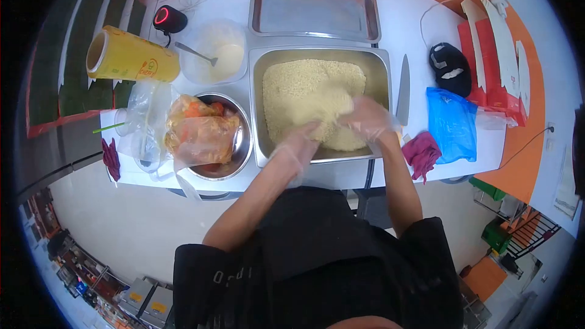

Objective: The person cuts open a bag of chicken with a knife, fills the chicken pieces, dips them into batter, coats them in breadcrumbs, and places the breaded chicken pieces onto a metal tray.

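Observation:
A deep steel pan (260, 140) in front of me holds pale yellow breadcrumbs (286, 76). Both my hands wear clear plastic gloves and are inside the pan, blurred by motion. My left hand (300, 145) is at the near side, its fingers at the crumbs. Coming in from the right edge, my right hand (368, 120) points its fingers toward the middle. Between them is a blurred, crumb-covered mass (326, 103); whether it is a coated piece or loose crumbs is unclear, and so is any grip on it.
Left of the pan are a steel bowl (247, 146) with a plastic bag of orange-tinted pieces (201, 131), a tub (210, 79) of batter with a spoon, and a yellow film roll (131, 55). A steel tray (314, 6) lies behind. Rightward are a knife (404, 88), cloth (421, 153) and blue bag (452, 125).

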Demonstrator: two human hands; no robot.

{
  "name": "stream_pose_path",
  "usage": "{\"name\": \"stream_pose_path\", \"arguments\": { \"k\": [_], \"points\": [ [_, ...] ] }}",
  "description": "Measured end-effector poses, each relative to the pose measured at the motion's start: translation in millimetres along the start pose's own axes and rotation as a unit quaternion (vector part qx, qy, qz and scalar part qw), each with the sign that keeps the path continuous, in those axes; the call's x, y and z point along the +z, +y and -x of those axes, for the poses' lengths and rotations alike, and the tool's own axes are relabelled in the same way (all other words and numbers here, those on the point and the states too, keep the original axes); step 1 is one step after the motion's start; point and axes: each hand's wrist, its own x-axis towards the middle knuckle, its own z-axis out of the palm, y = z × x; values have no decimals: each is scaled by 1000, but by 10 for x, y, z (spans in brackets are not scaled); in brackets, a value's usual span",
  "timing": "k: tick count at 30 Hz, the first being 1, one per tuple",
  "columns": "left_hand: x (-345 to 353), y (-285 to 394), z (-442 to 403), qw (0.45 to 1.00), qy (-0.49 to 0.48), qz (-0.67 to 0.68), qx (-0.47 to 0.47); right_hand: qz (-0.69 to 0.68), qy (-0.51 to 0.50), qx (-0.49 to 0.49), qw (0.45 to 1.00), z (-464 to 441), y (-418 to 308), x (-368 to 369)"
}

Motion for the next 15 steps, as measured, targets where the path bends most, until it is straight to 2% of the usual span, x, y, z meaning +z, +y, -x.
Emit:
{"name": "stream_pose_path", "arguments": {
  "k": [1,2,4,6,7,9,12,15],
  "points": [
    [-153,20,92,990,-15,-121,75,-50,0,4,999,81,-148,-75],
    [-317,65,174,959,-31,-239,150,-11,102,-61,993,50,-177,-23],
    [-226,219,420,903,-5,-388,183,72,302,-190,932,-61,-239,107],
    [286,548,974,883,79,-452,99,145,309,-305,889,-311,-334,124],
    [206,547,919,840,67,-515,157,181,310,-360,861,-465,-372,140],
    [-32,475,753,733,49,-621,274,219,318,-385,838,-894,-325,436],
    [-177,377,657,519,82,-708,472,238,322,-414,817,-983,-128,612],
    [-111,390,708,541,94,-680,485,263,320,-409,813,-966,235,685]
  ]
}}
